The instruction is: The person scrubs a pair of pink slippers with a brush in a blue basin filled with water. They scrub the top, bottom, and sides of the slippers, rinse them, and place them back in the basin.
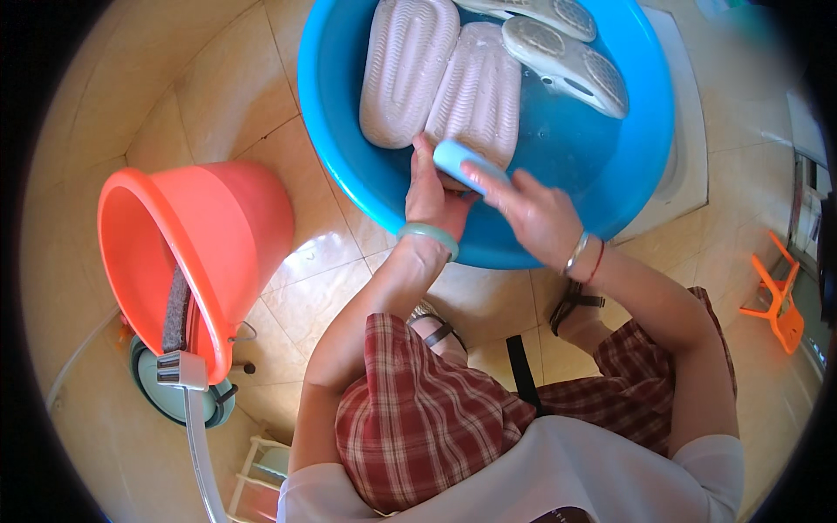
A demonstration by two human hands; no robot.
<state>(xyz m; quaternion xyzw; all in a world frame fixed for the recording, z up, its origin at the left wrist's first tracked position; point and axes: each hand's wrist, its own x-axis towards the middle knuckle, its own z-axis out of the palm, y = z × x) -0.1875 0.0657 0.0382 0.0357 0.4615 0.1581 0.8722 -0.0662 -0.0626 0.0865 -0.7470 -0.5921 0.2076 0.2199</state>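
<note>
A wide blue basin (349,179) with water in it stands in front of me. Two pale pink slippers lie in it with their ridged soles up: one slipper (405,78) at the left, the other slipper (479,83) beside it. My left hand (429,193) grips the near end of the second slipper. A light blue scrubbing brush (462,161) is in my right hand (540,218), held over that same end; its bristles are hidden. A pair of whitish shoes, a nearer shoe (571,70) and a farther shoe (558,13), lies soles up at the basin's far right.
An orange bucket (248,209) is to the left, with a mop (193,436) across its rim. Behind it sits a green basin (144,383). A white rack (248,462) is at lower left. An orange stool (776,301) is far right, on the tiled floor (314,301).
</note>
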